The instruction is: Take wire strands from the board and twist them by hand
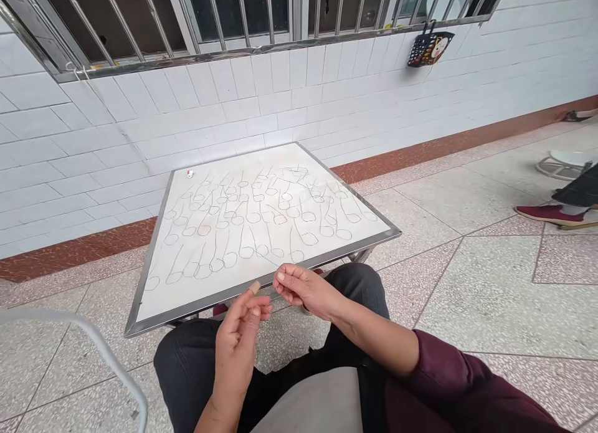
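Observation:
My right hand (306, 291) is closed in a pinch just over the near edge of a low white table (163, 299). A very thin wire (270, 259) seems to run from its fingertips toward the tabletop. My left hand (239, 336) is beside it, lower and to the left, with fingers loosely curled, the thumb apart from them and nothing visible in it. A tan cover (255, 288) wraps one of its fingertips. Many thin wire pieces, each with a round loop (309, 238) and a long tail, lie in rough rows across the table.
A small red-and-white object (190, 174) sits at the table's far left corner. White tiled wall with a barred window (243, 15) stands behind. A patterned bag (430, 48) hangs there. At left curves a pale tube (100, 346); at right is another person's red shoe (549, 214).

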`<state>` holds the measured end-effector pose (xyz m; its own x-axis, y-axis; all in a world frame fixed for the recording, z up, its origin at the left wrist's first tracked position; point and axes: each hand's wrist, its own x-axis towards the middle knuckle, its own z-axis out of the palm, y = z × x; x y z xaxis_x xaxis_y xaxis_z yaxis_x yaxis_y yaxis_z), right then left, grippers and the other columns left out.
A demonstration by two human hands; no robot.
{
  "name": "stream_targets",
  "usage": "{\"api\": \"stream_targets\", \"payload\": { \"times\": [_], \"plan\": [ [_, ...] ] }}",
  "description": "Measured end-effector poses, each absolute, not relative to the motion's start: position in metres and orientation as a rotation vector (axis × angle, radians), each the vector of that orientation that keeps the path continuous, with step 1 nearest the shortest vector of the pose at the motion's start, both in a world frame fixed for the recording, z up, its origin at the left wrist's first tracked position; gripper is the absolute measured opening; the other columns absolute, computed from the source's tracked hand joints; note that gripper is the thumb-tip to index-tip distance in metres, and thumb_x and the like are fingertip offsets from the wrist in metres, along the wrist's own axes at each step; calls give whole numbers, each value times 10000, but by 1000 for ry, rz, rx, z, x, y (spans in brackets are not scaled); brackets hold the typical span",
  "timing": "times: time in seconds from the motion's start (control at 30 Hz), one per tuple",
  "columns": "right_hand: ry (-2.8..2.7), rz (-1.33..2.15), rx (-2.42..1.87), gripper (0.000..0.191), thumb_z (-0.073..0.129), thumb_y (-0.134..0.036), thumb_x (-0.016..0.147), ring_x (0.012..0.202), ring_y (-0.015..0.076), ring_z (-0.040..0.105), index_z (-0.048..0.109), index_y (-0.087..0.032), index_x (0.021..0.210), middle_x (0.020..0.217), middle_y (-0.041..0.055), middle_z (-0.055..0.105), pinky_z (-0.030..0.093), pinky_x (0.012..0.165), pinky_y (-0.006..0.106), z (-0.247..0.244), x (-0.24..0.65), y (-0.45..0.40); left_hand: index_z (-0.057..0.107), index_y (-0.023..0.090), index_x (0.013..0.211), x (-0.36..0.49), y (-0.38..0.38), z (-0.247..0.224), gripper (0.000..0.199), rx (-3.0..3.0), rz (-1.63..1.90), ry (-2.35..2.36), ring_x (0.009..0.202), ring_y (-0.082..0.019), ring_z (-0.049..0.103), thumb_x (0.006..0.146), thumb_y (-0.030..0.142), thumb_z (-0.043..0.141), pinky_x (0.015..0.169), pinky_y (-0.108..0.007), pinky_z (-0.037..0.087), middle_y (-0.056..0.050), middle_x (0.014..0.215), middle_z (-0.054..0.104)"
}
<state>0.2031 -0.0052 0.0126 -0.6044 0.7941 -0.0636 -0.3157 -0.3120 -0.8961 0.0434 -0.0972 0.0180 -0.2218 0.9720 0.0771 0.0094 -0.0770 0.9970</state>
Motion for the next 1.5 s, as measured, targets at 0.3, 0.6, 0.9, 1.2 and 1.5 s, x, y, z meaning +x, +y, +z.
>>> {"api": "stream_targets", "payload": {
  "times": [0.3, 0.6, 0.9, 1.2, 1.5],
  "plan": [
    [-1369, 1948, -634, 303, 625, -459, 895, 572, 63, 440, 657, -189, 1030, 848, 3, 621, 292, 499, 198, 11, 201, 5, 764, 135, 859, 51, -90, 24, 372, 659, 1288, 1229, 646, -174, 665, 698, 466, 822, 602, -261, 526, -89, 734, 752],
    [-1263, 1917, -363, 317, 778, -362, 786, 615, 79, 504, 657, -230, 1048, 848, -16, 605, 401, 533, 202, -46, 184, -38, 784, 131, 860, 46, -86, 20, 395, 486, 1594, 1226, 645, -140, 624, 611, 420, 886, 593, -234, 507, -51, 702, 715],
    [-882, 1868, -609, 273, 734, -450, 810, 604, 94, 516, 686, -181, 826, 762, 7, 628, 383, 493, 195, -34, 175, -43, 780, 138, 885, 47, -83, 20, 388, 415, 1649, 1128, 782, -165, 661, 619, 397, 895, 745, -262, 536, -73, 814, 743],
    [-858, 1892, -606, 301, 670, -462, 866, 672, 99, 552, 705, -225, 1050, 908, 37, 657, 407, 509, 187, -19, 180, -44, 738, 158, 852, 44, -86, 27, 315, 396, 1604, 1104, 588, -106, 555, 674, 382, 870, 626, -228, 515, 18, 622, 606],
    [-1194, 1760, -661, 420, 519, -445, 968, 568, 84, 484, 534, -288, 1357, 797, -11, 565, 429, 500, 215, -8, 189, -43, 677, 175, 707, 39, -91, 31, 236, 523, 1448, 1013, 587, -131, 566, 767, 371, 794, 681, -258, 491, 19, 566, 586]
  ]
}}
